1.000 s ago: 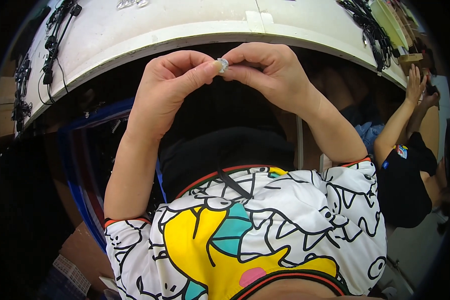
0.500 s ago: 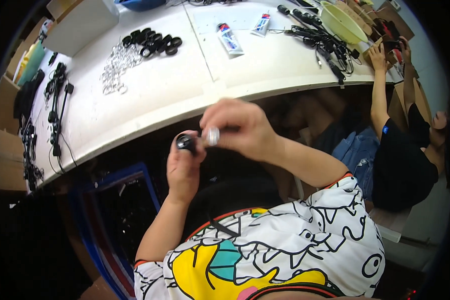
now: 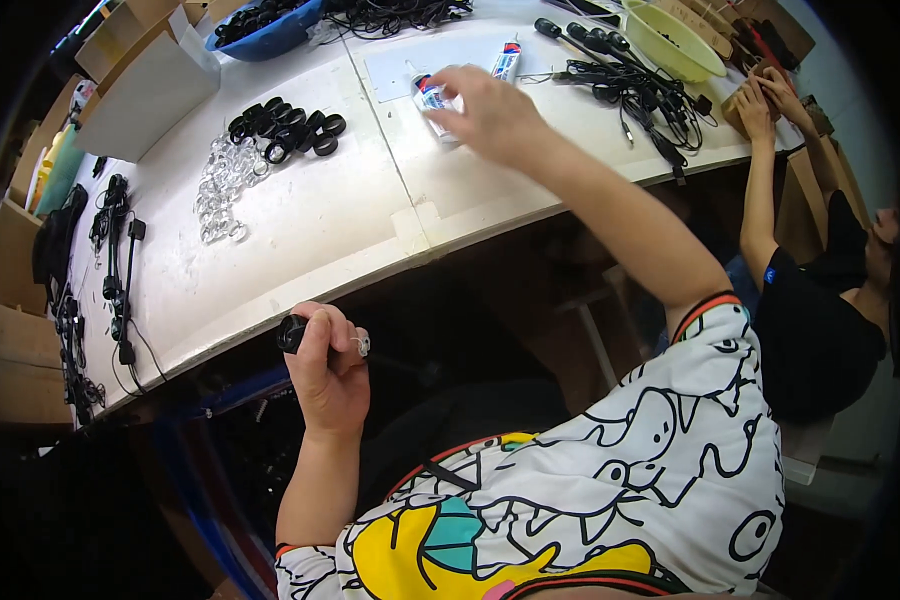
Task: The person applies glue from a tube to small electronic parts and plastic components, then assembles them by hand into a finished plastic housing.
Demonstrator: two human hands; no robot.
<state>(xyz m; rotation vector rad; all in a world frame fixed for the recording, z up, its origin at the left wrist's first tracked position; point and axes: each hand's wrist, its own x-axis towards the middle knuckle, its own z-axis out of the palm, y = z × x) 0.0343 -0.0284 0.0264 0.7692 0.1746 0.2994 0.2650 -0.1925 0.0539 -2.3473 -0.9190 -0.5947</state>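
Left hand is closed on a small black ring, right hand spread over a glue tube (green bowl contents unseen) on the counter.

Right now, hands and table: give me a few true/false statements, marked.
1. The left hand holds a small black part below the table edge. True.
2. The right hand rests in the lap. False: it reaches over the table to a glue tube.
3. Black rings lie beside a pile of clear pieces. True.
4. The yellow-green bowl sits at the table's left end. False: far right.
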